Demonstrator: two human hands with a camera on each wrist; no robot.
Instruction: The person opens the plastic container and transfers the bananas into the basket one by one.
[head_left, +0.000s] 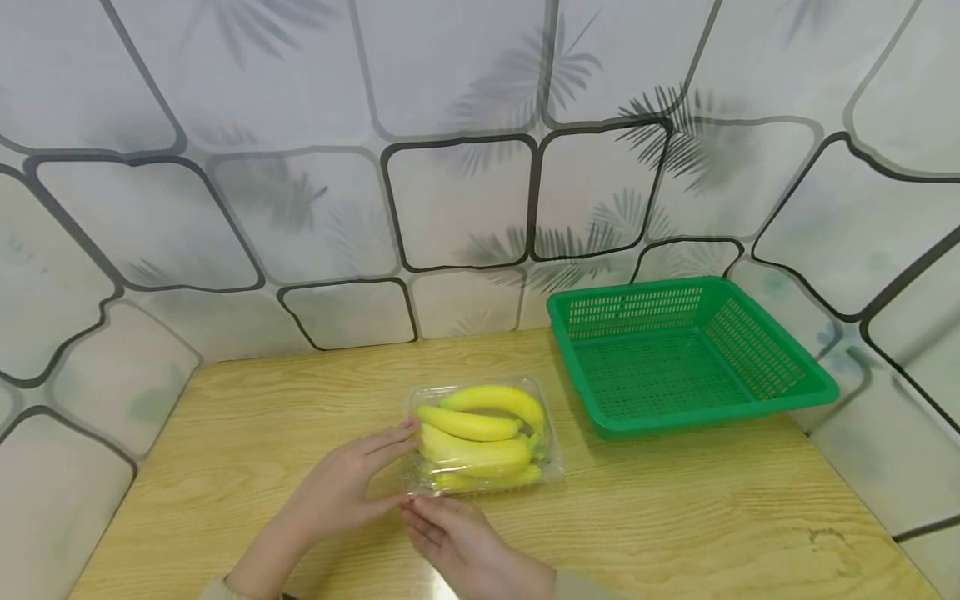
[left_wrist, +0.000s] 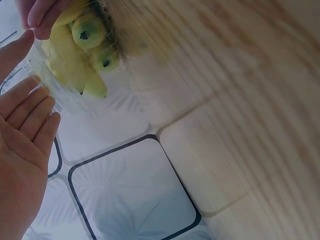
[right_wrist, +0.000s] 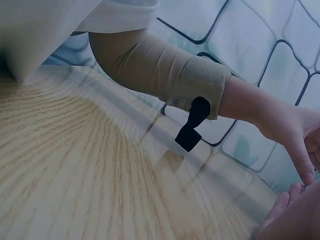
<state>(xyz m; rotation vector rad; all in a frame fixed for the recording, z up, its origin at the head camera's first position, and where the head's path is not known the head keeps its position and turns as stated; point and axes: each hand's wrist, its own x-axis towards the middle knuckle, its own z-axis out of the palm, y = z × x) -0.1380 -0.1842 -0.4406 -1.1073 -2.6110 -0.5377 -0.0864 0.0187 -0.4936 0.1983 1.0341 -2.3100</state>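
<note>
Contact gathers at one side

The left hand (head_left: 347, 479) has its fingers straight against the left side of a clear, rectangular plastic box (head_left: 553, 468), thumb at the near-left corner. The right hand (head_left: 472, 542) appears to pinch that same corner between thumb and fingertips. Yellow, curved bananas (head_left: 480, 457) with greenish ends lie inside, under clear plastic; whether it is latched, I cannot tell. The box rests on a pale, wood-grained tabletop (head_left: 262, 417).

As I judge it, a hard pull at this corner could flex or crack the thin plastic, since no hand steadies the right side. A sudden release could skid the box and jostle the bananas. Crowded fingertips might also hinder each other.

To the right, near the box, a green, perforated plastic basket (head_left: 663, 375) limits sideways movement with its raised rim. A pale, leaf-patterned wall (head_left: 465, 204) bounds the far side, beyond a strip of tabletop. The freest room lies leftward.
</note>
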